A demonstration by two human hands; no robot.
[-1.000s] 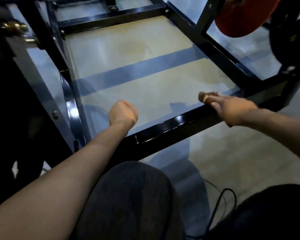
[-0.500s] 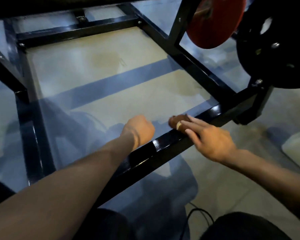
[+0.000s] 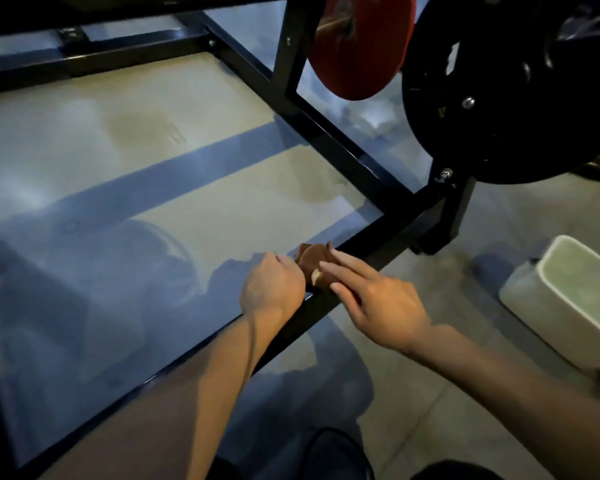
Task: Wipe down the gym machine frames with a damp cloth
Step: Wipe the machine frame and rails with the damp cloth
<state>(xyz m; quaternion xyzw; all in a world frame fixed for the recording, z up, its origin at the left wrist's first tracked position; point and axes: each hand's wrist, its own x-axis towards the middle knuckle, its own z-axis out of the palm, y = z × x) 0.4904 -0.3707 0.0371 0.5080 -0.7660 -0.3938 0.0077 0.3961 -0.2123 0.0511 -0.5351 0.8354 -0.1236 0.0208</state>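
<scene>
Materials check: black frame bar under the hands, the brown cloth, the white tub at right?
Frame bar: looks like steel tube, glossy black paint; glints, bolted joints. Brown cloth: soft fabric, matte, bunched folds. White tub: probably plastic, smooth, rounded rim.

My single head camera looks forward and steeply down, close over the frame bar, which runs toward two o'clock.

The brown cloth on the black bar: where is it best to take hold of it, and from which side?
Probably grip the bunched far end of the brown cloth, coming from above. The right hand covers its near part with straight fingers, the left hand crowds one side, and it lies flat on the frame bar.
</scene>
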